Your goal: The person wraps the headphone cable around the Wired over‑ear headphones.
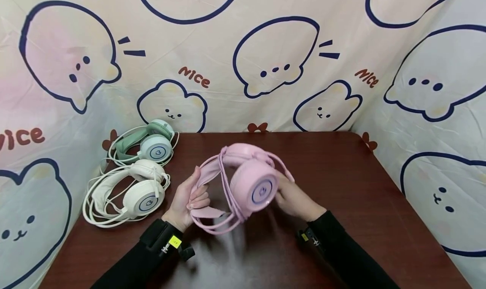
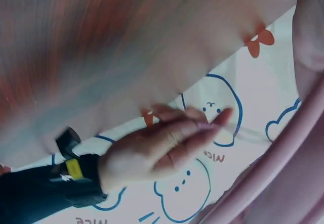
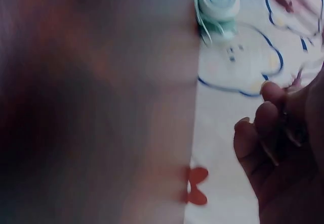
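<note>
A pair of pink headphones (image 1: 253, 187) with its cable looped round it is held up over the table at the middle of the head view. My left hand (image 1: 193, 198) grips the headband at its left side, fingers curled round it. Partly hidden behind the round ear cup, my right hand (image 1: 296, 198) is on the right. In the left wrist view, that right hand (image 2: 157, 150) pinches a thin pink cable (image 2: 205, 126) between thumb and fingers. Curled fingers (image 3: 266, 118) show darkly in the right wrist view.
White headphones (image 1: 146, 198) with coiled cable lie on the left of the brown table (image 1: 341, 187). Green and white headphones (image 1: 155, 147) lie behind them, near the back left corner. A printed cloth (image 1: 265, 112) stands behind the table and along its sides.
</note>
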Motion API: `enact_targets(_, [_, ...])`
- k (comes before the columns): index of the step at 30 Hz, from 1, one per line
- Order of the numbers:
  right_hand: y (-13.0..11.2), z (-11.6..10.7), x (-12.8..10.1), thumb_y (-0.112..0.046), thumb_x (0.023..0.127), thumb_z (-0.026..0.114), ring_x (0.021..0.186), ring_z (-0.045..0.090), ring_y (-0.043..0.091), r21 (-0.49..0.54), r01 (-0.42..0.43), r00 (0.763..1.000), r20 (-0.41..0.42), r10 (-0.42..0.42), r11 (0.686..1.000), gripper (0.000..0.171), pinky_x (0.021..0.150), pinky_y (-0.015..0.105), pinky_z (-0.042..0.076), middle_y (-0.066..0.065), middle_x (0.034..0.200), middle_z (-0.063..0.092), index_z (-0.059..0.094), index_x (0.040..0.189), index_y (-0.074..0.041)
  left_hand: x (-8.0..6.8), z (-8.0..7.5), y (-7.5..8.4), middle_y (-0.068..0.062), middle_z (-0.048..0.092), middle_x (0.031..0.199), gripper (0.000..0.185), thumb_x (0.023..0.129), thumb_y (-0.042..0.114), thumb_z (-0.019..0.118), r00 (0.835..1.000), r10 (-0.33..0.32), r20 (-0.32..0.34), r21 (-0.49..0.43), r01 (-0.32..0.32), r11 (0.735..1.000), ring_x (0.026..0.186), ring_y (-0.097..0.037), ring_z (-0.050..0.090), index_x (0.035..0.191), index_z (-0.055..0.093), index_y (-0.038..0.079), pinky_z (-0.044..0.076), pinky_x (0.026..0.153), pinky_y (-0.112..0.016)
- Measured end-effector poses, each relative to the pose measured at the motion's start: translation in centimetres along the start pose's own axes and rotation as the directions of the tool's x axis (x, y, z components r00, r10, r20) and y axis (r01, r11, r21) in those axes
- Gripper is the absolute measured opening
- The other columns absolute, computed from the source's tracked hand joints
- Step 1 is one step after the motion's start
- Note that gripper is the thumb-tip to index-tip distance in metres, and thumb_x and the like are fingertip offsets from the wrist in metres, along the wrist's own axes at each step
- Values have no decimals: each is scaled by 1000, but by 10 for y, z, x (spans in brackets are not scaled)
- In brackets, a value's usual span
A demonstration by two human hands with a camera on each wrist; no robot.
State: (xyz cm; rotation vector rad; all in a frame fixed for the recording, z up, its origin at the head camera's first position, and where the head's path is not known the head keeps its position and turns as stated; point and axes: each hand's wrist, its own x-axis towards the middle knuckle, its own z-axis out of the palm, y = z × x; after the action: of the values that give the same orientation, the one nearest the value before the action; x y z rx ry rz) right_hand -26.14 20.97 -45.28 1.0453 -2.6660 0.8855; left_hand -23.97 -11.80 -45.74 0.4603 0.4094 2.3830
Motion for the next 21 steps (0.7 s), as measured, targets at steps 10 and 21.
enact_targets(10, [-28,39,-1,-13,105,55,68,55,3,-10,-222,966,133,221,975,18,69,26,49,-11,72,57,64,89,-15,16,-13,-8,7,18,55,46,112,47,37,858,105,-503,127,-47,991,39,-3,29,75,40,20,33,39,-14])
enact_targets(21, [-26,52,-6,-15,102,57,47,57,2,594,-740,638,474,607,314,17,37,15,33,4,79,74,63,111,-3,41,-26,-19,8,31,51,32,112,31,45,731,139,-668,220,16,975,40,-4,33,84,41,18,33,46,-12])
